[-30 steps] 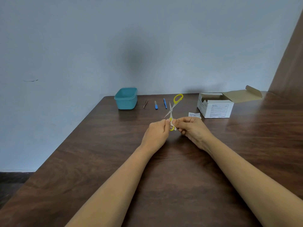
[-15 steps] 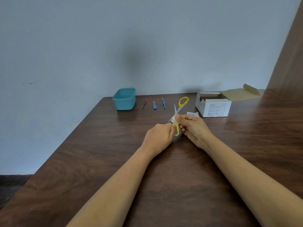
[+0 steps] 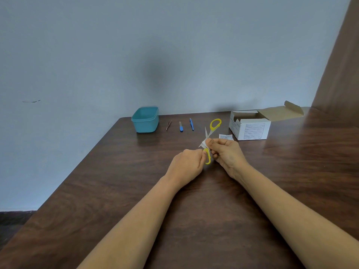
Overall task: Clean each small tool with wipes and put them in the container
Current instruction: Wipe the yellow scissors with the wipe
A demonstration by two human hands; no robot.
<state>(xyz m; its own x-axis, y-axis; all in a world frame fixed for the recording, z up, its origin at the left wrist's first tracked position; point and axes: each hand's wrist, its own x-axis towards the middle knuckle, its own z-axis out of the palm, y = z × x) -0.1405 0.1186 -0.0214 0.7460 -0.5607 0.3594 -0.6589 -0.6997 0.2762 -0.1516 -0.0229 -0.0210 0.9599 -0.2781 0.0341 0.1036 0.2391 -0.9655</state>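
The left hand (image 3: 187, 164) has a closed grip on one handle to steady the open scissors (image 3: 208, 158) above the worktop (image 3: 136, 171), while the right hand (image 3: 226, 152) pinches a wipe (image 3: 203, 144) around a blade, with the container (image 3: 145, 124) well beyond.

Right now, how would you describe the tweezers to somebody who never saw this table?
Look at the teal container near the far edge of the table. Three small tools lie in a row to its right, and the tweezers are nearest to it. They alone are dark and show no blue.
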